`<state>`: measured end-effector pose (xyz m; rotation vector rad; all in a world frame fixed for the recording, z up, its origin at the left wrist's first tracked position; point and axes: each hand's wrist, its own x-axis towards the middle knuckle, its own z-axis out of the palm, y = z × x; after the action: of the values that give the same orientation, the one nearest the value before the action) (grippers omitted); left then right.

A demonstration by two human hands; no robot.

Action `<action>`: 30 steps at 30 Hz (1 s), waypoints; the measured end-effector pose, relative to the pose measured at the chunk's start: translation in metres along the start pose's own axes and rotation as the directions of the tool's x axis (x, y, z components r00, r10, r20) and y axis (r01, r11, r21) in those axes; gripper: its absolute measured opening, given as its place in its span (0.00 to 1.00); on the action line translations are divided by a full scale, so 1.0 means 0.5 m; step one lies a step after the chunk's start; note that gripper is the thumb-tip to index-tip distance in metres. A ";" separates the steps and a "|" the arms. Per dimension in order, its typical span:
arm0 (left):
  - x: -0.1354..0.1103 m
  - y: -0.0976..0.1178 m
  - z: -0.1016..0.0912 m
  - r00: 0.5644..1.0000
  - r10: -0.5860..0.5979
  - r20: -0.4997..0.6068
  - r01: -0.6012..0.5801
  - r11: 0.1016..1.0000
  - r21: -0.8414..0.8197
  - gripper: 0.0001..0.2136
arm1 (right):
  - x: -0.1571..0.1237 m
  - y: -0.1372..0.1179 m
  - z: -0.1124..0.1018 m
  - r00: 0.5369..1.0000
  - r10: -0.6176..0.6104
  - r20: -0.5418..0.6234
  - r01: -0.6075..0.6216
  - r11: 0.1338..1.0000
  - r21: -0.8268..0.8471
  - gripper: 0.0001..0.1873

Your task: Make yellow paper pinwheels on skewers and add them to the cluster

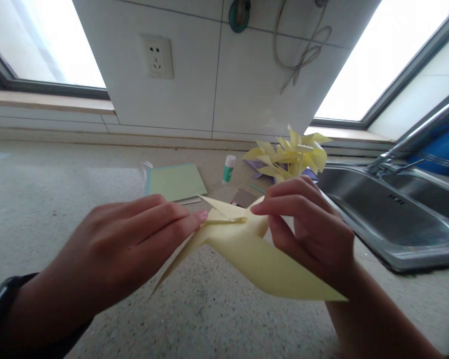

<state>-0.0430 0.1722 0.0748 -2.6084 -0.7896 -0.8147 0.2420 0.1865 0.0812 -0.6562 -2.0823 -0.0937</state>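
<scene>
A pale yellow folded paper sheet (pixel 258 259) is held in the air above the speckled countertop (pixel 45 199), between both hands. My left hand (pixel 123 244) pinches its folded corners from the left, fingers pressed together at the centre. From the right, my right hand (pixel 310 229) grips the same sheet, fingers curled over the folded flaps. A dark watch sits on my left wrist.
A pile of finished yellow paper pinwheels (pixel 292 154) lies at the back beside a steel sink (pixel 396 219) with a tap (pixel 415 137). A stack of green paper (pixel 174 182) and a glue stick (pixel 228 168) lie behind my hands. A wall socket (pixel 157 56) is on the tiled wall.
</scene>
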 end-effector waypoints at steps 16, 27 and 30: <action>0.009 0.010 -0.003 1.000 0.017 -0.018 -0.018 0.999 -0.045 0.12 | 0.000 0.009 0.024 0.997 -0.064 0.041 0.062 0.996 0.059 0.08; 0.002 0.014 0.004 0.999 0.044 -0.007 -0.044 0.998 -0.040 0.13 | 0.003 -0.007 0.020 0.997 -0.066 0.044 0.064 0.997 0.044 0.05; 0.000 0.013 0.004 0.998 0.070 0.001 -0.070 0.996 -0.052 0.12 | 0.002 -0.003 0.020 0.993 -0.091 0.070 0.089 0.996 0.031 0.05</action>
<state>-0.0385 0.1679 0.0724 -2.6668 -0.6819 -0.8225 0.2333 0.1886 0.0763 -0.5560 -2.1780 -0.0931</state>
